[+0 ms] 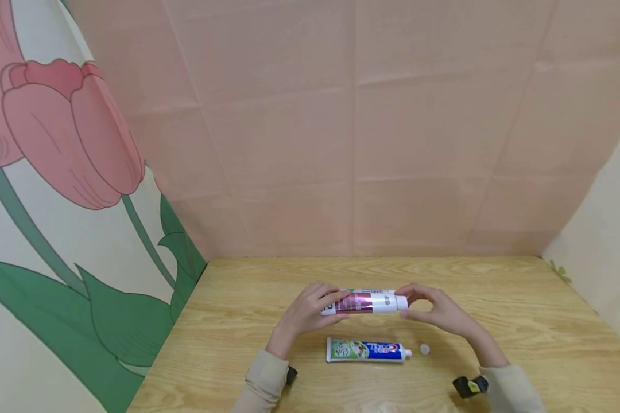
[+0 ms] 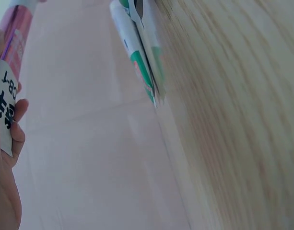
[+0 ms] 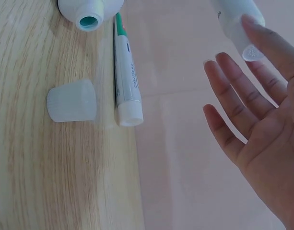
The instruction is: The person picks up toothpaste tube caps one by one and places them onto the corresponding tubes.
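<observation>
My left hand (image 1: 307, 310) grips a pink-and-white toothpaste tube (image 1: 361, 302) by its flat end, raised over the table. At the other end, the thumb and fingers of my right hand (image 1: 444, 312) pinch its white cap (image 1: 402, 303); the thumb lies along that cap (image 3: 252, 51) in the right wrist view, with the other fingers spread. Nearer me lies a blue-and-green toothpaste tube (image 1: 367, 350), its nozzle (image 3: 88, 21) uncovered. A loose white cap (image 1: 425, 349) stands beside that nozzle.
Behind the held tube lies a white-and-green toothpaste tube (image 3: 127, 72) with its cap on, mostly hidden in the head view. The wooden table (image 1: 248, 287) ends at a pink cloth backdrop (image 1: 351, 143). A wall painted with tulips (image 1: 72, 132) rises at the left.
</observation>
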`<state>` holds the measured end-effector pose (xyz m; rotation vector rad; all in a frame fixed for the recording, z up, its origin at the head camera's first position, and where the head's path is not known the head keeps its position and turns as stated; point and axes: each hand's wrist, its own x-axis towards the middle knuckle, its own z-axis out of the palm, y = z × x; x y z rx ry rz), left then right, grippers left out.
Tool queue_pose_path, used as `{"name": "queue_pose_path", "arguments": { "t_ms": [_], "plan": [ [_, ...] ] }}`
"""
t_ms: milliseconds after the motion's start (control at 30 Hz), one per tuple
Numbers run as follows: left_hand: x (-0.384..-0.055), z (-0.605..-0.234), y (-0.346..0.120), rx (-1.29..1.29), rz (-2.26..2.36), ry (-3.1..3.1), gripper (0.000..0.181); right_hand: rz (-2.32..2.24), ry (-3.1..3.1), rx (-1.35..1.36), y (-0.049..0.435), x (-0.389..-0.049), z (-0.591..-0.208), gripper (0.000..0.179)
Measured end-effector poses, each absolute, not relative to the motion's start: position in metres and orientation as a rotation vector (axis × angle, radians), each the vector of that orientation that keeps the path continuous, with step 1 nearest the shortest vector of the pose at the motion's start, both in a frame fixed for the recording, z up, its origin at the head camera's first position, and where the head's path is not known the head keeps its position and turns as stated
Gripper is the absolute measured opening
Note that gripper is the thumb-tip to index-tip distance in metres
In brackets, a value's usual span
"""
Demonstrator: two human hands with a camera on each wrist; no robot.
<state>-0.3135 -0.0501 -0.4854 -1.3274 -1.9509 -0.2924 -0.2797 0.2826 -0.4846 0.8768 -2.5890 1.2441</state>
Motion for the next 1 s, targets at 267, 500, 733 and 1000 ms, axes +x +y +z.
{"name": "queue_pose_path", "arguments": {
  "t_ms": [267, 500, 733, 1000],
  "plan": [
    [-0.3133, -0.486, -0.0503, -1.325, -0.298, -1.954, 0.054, 1.25, -2.554, 0.9, 0.2817, -0.2806, -0.4854, 0.037],
    [-0.3132, -0.487, -0.0496, -1.322, -0.302, -1.969, 0.053, 1.284, -2.527, 0.932, 0.2829, -0.2805, -0.4858, 0.034],
    [-0.3134, -0.4876, -0.0496, -1.32, -0.292, -1.962, 0.053, 1.288, -2.53, 0.924, 0.2821, -0.2782, -0.4826, 0.034],
    [-0.3125, -0.4876, -0.0497, -1.321, -0.295, -1.95, 0.054, 1.282, -2.553, 0.892, 0.2831, -0.2792, -0.4855, 0.028]
  ]
}}
